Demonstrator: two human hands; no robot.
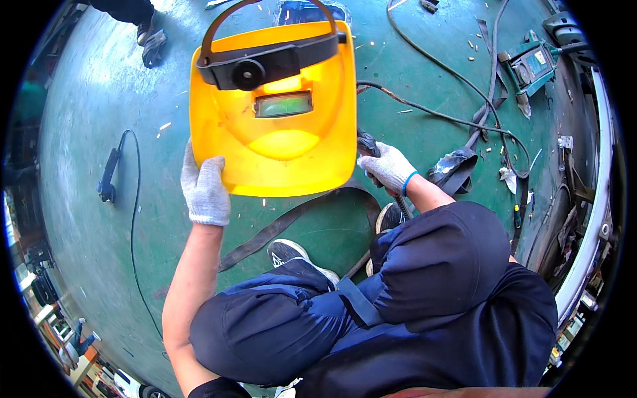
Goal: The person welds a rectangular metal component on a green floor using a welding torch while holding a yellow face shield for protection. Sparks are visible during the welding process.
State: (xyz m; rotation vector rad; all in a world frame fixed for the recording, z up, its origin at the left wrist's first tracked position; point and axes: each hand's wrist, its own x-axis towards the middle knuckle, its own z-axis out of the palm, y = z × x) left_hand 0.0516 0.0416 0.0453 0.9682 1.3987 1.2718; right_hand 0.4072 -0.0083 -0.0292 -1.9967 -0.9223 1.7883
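Observation:
My left hand (207, 186), in a light grey knit glove, is closed on the lower left edge of a yellow welding mask (285, 169). The mask is held up with its inside toward me, showing the black headband (279, 63) and a small greenish viewing window (284, 104). My right hand (390, 167), gloved with a blue cuff edge, wraps round the dark handle of a welding torch (366, 143). A ribbed cable (403, 207) runs down from that hand beside my knee. The torch's front end is hidden behind the mask.
An angle grinder (108, 178) with its cord lies on the green floor at left. Black cables (458, 73) and a flat strap (265, 232) cross the floor. At right sit a green machine (534, 63) and scraps. Another person's leg (126, 10) shows at top left.

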